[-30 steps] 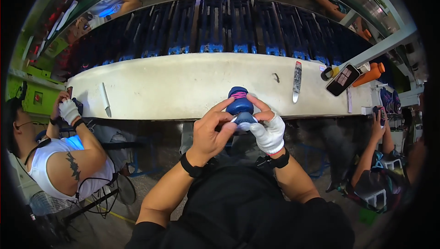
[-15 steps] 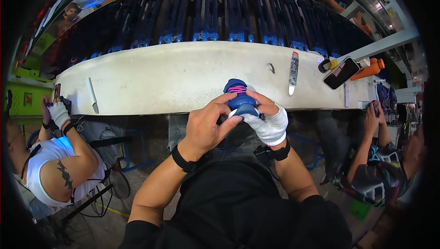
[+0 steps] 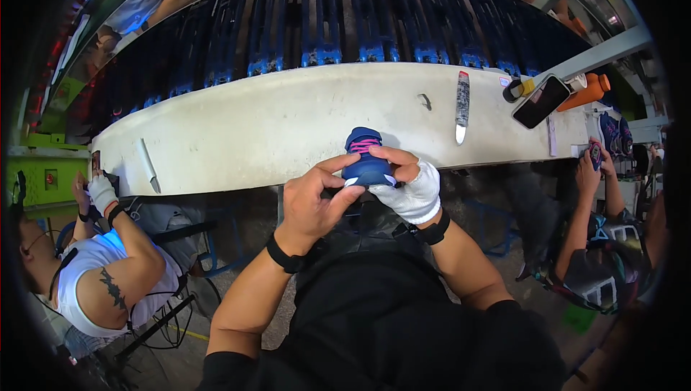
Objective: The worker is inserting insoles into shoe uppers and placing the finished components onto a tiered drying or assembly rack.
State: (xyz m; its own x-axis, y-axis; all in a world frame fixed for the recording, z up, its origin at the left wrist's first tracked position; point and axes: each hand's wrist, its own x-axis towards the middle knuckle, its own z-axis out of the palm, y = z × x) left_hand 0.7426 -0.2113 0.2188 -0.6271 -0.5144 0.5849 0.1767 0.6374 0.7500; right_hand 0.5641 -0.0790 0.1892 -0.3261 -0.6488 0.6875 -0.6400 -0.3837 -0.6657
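A small dark blue shoe [image 3: 364, 155] with pink laces is held at the near edge of a long white workbench [image 3: 288, 121]. My left hand [image 3: 314, 200], bare with a black wristband, grips the shoe's left side and heel from below. My right hand [image 3: 410, 186], in a white glove with a black wristband, wraps the shoe's right side, thumb over the top. The shoe's sole is hidden by my fingers.
On the bench lie a long knife-like tool [image 3: 462, 105], a black phone [image 3: 541, 101], an orange bottle [image 3: 584, 92] and a thin tool [image 3: 148, 168] at left. Dark blue conveyor racks [image 3: 338, 24] run behind. A person in white [image 3: 101, 276] sits left; another person [image 3: 601, 247] sits right.
The view has shifted, so bench and shoe sit slightly differently in the picture. Both hands keep hold of the shoe, with fingers shifting a little around it. The person at left moved their gloved hand.
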